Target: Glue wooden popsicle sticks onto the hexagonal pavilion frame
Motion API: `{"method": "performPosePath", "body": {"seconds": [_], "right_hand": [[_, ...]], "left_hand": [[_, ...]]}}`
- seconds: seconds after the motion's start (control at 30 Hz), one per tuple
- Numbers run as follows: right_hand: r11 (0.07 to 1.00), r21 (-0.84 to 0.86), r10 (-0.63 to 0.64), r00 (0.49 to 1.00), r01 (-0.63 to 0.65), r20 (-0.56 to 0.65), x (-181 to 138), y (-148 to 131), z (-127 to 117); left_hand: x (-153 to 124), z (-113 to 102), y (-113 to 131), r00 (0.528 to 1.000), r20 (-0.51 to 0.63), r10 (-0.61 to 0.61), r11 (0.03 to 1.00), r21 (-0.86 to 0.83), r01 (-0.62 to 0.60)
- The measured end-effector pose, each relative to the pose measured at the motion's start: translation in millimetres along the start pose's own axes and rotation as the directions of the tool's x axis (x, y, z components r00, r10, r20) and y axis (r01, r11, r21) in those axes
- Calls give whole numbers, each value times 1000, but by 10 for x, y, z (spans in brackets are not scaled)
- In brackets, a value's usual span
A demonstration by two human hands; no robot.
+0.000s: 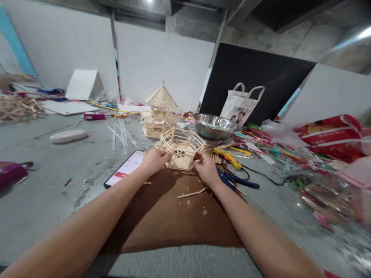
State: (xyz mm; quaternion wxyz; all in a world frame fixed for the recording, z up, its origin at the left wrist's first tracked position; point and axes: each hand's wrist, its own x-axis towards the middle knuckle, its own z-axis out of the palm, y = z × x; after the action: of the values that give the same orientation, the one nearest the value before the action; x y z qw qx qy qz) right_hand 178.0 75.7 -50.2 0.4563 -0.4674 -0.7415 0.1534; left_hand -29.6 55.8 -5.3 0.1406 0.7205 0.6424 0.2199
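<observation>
A small hexagonal frame of pale wooden sticks [182, 148] stands on a brown mat [162, 216] in front of me. My left hand [153, 160] grips its left side, fingers pinched on a stick. My right hand [205, 166] holds its right lower edge, fingers closed on it. A loose stick [191, 193] lies on the mat near my right wrist. Behind the frame stands a finished stick pavilion with a pointed roof [159, 112].
A phone [125, 170] with a lit screen lies left of the mat. A yellow glue gun [228, 157] and blue-handled tool [236, 179] lie to the right. Further back stand a steel bowl [216, 126] and a white bag [242, 104]. Craft clutter fills the right side; a stick pile [17, 108] lies far left.
</observation>
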Motion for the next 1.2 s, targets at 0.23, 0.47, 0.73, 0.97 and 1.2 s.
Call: {"method": "performPosePath", "body": {"seconds": [0.23,0.47,0.73,0.97,1.2], "right_hand": [[1000,3,18,1000,-18,-19,-15,-38,-1],[1000,-22,-22,1000,22,10,-16,-63,-29],[999,11,-35,999,35,15,-21,-106,-38],[999,-3,-39,999,39,9,-22,-123,-44],[999,0,-41,999,41,13,-22,-77,-27]], "left_hand": [[-6,8,-19,1000,-6,20,1000,-1,-20],[1,31,6,999,-40,23,998,64,-20],[9,27,18,999,-32,-1,994,105,5],[19,24,18,1000,-24,-10,994,111,13],[12,20,21,1000,-25,6,994,107,-3]]}}
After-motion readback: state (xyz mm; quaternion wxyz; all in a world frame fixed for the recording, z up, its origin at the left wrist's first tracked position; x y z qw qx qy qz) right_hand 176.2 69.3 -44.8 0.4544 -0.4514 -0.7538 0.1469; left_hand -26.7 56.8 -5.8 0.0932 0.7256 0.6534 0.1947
